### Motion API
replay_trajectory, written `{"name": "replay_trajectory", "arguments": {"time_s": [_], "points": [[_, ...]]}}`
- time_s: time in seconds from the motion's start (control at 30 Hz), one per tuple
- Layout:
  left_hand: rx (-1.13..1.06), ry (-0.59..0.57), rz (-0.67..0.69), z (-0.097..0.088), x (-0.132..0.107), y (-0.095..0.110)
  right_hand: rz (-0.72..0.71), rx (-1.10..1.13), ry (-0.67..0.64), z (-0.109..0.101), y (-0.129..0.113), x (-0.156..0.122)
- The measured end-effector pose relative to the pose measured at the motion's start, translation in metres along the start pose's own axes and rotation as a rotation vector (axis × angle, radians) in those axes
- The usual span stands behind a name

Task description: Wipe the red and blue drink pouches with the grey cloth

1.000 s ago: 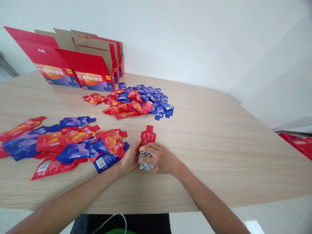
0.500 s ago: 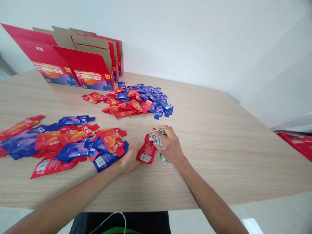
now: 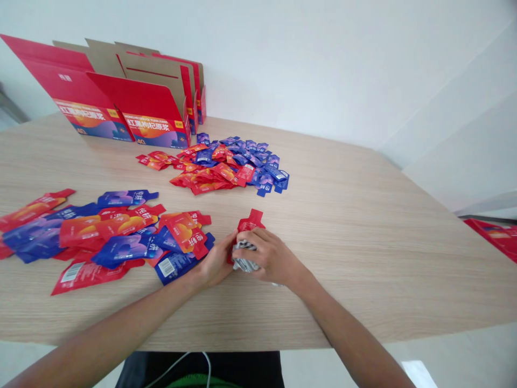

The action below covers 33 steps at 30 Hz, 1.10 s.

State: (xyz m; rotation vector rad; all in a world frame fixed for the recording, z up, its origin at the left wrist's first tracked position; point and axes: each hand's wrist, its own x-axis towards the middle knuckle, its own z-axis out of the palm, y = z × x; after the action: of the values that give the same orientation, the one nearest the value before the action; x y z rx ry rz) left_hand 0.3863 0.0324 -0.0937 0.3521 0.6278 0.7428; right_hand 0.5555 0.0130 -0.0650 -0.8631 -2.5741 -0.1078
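"While it lies under your hands, item one?"

"Red pouch (image 3: 251,221), one, flat on the table (image 3: 363,242) just in front of me, its narrow top end pointing away. My left hand (image 3: 213,267) grasps its left edge, thumb and fingers closed on it. My right hand (image 3: 271,260) is clenched round a crumpled striped cloth (image 3: 243,262) and presses it onto the lower half of the pouch."

"Step in hand?"

"Wiping, as I judge it. The cloth sits on the pouch face and only the top end shows uncovered. A next stroke calls for a firm hold from the left and a push of the cloth toward that top end, without creasing the pouch."

"Surroundings?"

"Near heap (image 3: 121,237): red and blue pouches, spread loose, to the left of my left hand. Far heap (image 3: 228,164): same colours, well apart, beyond the pouch. Cartons (image 3: 133,116): red, flaps up, standing against the wall at the far left. Red packaging (image 3: 495,237): part seen at the right edge, off the table."

"Obstructions?"

"Near heap only. Its closest blue pouch lies just beside my left knuckles, so a sideways slip could nudge it."
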Motion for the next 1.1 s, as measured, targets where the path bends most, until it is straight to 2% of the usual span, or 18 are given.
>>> {"name": "replay_trajectory", "arguments": {"time_s": [0.2, 0.33, 0.43, 0.67, 0.8, 0.93, 1.1], "points": [[0.018, -0.02, 0.038, 0.008, -0.003, -0.001, 0.345, -0.085, 0.229, -0.011, 0.01, -0.002], [0.021, -0.03, 0.029, 0.006, -0.001, -0.003, 0.424, -0.122, 0.292, -0.014, 0.013, -0.002], [0.025, -0.034, 0.04, 0.001, 0.001, -0.004, 0.352, -0.108, 0.231, -0.014, 0.014, -0.002], [0.023, -0.021, 0.028, -0.002, 0.0, -0.002, -0.046, 0.024, -0.015, -0.011, 0.004, -0.001], [0.029, -0.05, 0.024, -0.002, 0.0, -0.001, -0.106, 0.048, -0.051, -0.01, -0.001, 0.001], [0.047, -0.058, 0.061, -0.004, 0.001, -0.003, 0.061, -0.023, 0.042, -0.01, 0.006, 0.0], [0.138, -0.1, 0.025, -0.008, 0.0, -0.007, 0.332, -0.102, 0.224, -0.015, 0.017, -0.003]]}}
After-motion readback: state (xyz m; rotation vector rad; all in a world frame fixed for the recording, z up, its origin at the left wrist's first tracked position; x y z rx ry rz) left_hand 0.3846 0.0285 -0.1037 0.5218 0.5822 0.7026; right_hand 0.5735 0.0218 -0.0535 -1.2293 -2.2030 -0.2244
